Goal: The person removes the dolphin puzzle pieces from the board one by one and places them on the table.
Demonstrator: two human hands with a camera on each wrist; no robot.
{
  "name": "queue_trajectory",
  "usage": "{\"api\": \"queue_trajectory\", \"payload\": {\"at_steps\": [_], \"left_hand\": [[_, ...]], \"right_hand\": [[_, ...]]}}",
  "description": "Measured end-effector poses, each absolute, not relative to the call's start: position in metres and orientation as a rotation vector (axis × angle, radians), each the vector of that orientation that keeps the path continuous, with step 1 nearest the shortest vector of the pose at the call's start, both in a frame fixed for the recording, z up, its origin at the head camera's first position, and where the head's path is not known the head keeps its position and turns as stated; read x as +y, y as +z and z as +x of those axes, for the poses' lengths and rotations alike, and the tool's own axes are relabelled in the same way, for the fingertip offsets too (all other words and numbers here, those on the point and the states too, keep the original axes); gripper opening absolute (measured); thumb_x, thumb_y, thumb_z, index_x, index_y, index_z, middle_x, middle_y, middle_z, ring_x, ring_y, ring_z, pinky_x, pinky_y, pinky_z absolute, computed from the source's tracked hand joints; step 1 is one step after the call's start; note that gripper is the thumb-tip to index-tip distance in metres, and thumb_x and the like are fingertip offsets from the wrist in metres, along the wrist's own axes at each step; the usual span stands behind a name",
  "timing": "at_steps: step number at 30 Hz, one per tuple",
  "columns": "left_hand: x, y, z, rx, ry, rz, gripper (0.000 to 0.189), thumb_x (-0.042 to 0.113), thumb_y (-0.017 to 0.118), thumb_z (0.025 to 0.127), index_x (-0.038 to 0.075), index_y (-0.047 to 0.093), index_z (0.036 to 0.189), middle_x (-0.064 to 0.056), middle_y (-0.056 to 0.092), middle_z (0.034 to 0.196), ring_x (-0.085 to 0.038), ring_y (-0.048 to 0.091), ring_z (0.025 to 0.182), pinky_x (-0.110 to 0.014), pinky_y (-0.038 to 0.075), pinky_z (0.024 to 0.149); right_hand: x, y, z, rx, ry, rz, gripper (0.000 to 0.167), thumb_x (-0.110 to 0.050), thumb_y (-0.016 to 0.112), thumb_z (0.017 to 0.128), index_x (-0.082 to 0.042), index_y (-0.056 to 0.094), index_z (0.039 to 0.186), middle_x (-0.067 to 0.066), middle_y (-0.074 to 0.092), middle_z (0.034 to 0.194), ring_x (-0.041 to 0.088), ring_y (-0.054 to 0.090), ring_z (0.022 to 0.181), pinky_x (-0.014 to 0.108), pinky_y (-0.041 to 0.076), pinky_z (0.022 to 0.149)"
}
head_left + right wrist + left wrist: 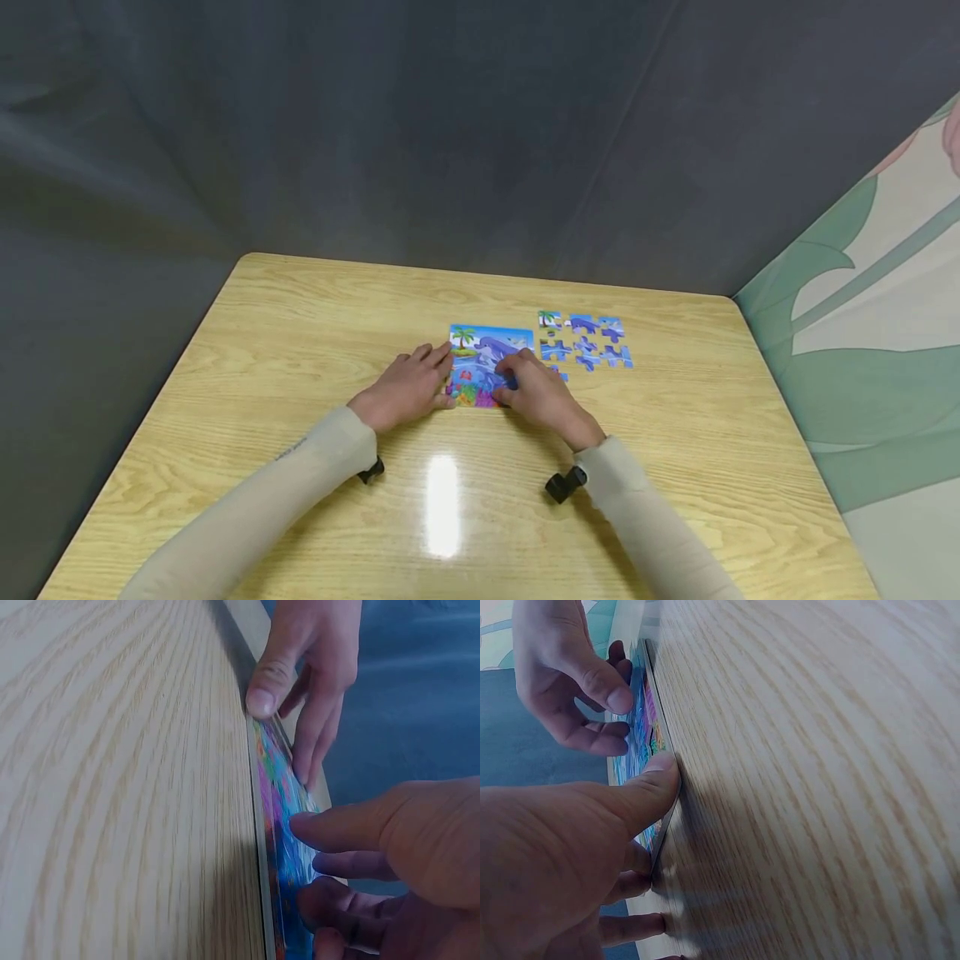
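Observation:
A jigsaw puzzle [476, 367] with a dolphin, a palm tree and coral lies flat on the wooden table. At its left side is my left hand [408, 385]; the thumb [660, 776] presses on the near left corner and fingers reach along the left edge. Over the right part of the picture bends my right hand [542, 393], thumb and fingertips apart and touching or just above the surface. No loose piece shows between them. The right hand hides the puzzle's lower right area.
Several loose puzzle pieces [587, 346] lie in rough rows right of the puzzle, the nearest partly behind the right hand. Bare tabletop [315, 333] spreads around them. A dark curtain [450, 142] hangs behind the table, with a patterned cloth [862, 375] on the right.

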State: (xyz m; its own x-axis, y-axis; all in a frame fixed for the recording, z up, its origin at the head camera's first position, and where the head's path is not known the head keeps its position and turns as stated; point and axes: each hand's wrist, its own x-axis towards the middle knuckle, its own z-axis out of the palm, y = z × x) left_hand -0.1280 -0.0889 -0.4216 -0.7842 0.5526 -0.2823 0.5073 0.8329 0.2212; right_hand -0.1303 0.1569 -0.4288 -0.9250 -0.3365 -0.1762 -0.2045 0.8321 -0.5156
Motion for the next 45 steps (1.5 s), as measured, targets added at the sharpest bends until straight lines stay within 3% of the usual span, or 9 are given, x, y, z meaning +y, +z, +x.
{"api": "queue_trajectory", "payload": {"at_steps": [3,8,27,35,45], "left_hand": [[-0.089,-0.422,-0.128,2.68,0.188,0.796,0.08,0.049,0.056,0.109,0.004,0.028,0.169,-0.016,0.018,0.18,-0.043,0.025,0.164,-0.064,0.036,0.127],[-0.089,-0.423,-0.128,2.687,0.181,0.799,0.08,0.05,0.057,0.108,0.004,0.03,0.168,-0.016,0.019,0.179,-0.043,0.027,0.163,-0.063,0.038,0.125],[-0.089,-0.425,-0.129,2.689,0.161,0.807,0.08,0.05,0.057,0.109,0.004,0.03,0.168,-0.016,0.019,0.179,-0.042,0.027,0.163,-0.063,0.039,0.125],[-0.088,-0.424,-0.129,2.687,0.174,0.798,0.08,0.049,0.056,0.109,0.004,0.029,0.168,-0.016,0.019,0.179,-0.042,0.026,0.164,-0.063,0.039,0.125],[-0.089,-0.424,-0.128,2.683,0.169,0.796,0.08,0.05,0.056,0.109,0.003,0.029,0.168,-0.016,0.019,0.179,-0.043,0.026,0.163,-0.063,0.038,0.126]], "right_hand": [[0.153,-0.429,-0.13,2.737,-0.712,-0.412,0.043,-0.026,0.08,0.098,-0.009,0.069,0.135,0.01,0.062,0.128,0.027,0.067,0.114,0.05,0.058,0.099],[0.148,-0.431,-0.13,2.713,-0.681,-0.415,0.049,-0.026,0.081,0.097,-0.009,0.065,0.14,0.012,0.058,0.135,0.026,0.066,0.106,0.049,0.059,0.098],[0.15,-0.434,-0.134,2.668,-0.764,-0.464,0.046,-0.022,0.082,0.096,-0.009,0.065,0.138,0.01,0.059,0.132,0.027,0.065,0.12,0.048,0.058,0.102],[0.152,-0.438,-0.135,2.669,-0.791,-0.476,0.033,-0.021,0.083,0.095,-0.011,0.07,0.124,0.006,0.058,0.119,0.018,0.057,0.099,0.037,0.054,0.086],[0.154,-0.439,-0.135,2.669,-0.813,-0.476,0.025,-0.02,0.084,0.095,-0.013,0.07,0.114,0.008,0.059,0.122,0.019,0.056,0.099,0.039,0.053,0.088]]}}
